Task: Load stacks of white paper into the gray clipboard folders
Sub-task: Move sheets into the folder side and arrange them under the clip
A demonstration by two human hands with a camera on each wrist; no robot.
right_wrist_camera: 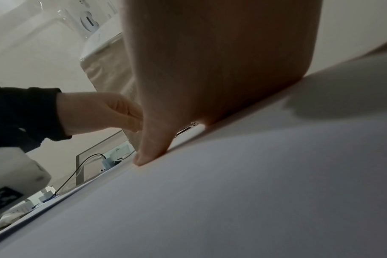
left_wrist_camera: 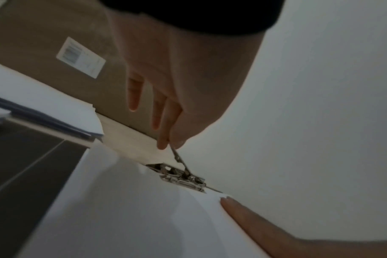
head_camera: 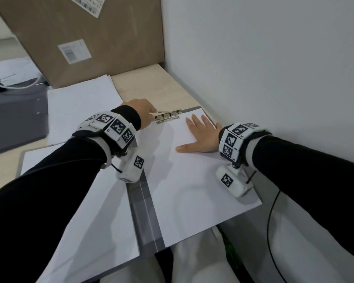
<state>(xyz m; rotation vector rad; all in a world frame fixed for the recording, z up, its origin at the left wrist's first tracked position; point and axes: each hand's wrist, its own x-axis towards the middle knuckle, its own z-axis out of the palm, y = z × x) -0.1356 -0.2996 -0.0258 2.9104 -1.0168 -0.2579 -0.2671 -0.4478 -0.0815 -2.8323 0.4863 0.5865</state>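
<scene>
An open gray clipboard folder (head_camera: 146,211) lies in front of me, its spine running down the middle. A stack of white paper (head_camera: 192,180) covers its right half, top edge under the metal clip (head_camera: 168,116). My left hand (head_camera: 141,111) pinches the clip's raised lever (left_wrist_camera: 179,155) between thumb and forefinger. My right hand (head_camera: 200,135) lies flat on the paper, fingers spread straight, pressing it down (right_wrist_camera: 210,78). More white paper (head_camera: 86,201) covers the folder's left half under my left forearm.
A loose stack of white paper (head_camera: 80,107) lies behind the folder on the left. A large cardboard box (head_camera: 90,37) stands at the back. A gray box (head_camera: 14,115) sits at far left. A white wall (head_camera: 274,68) runs close along the right.
</scene>
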